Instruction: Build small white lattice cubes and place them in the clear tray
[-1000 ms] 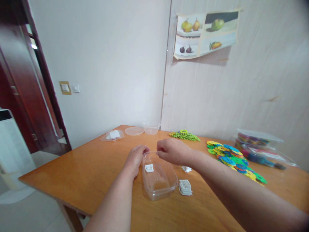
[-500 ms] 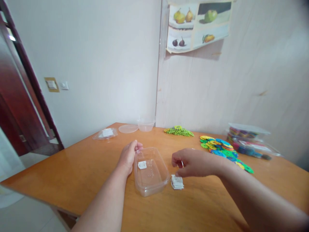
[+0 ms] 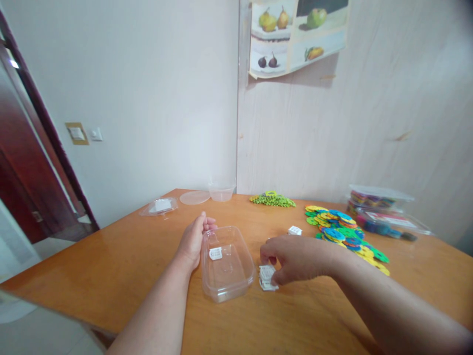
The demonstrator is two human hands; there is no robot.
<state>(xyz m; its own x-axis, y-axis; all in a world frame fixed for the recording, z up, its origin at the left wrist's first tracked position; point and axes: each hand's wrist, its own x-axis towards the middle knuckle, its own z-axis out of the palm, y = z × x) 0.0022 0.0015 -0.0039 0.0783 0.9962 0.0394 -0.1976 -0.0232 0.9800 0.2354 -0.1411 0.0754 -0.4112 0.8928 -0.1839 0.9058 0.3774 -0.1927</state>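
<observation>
Probably steadying clear container (image 3: 229, 292), lower centre, with loose left fingers (image 3: 209, 221); seemingly pinching white stack (image 3: 266, 274) with right fingers (image 3: 266, 249).

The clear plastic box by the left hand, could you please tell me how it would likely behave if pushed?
The box looks thin and see-through, so it is probably light and slightly bendy. Its broad, low shape on the table suggests sliding rather than tipping.

soft, bright light — edges stretched, upper-right corner dark
</observation>
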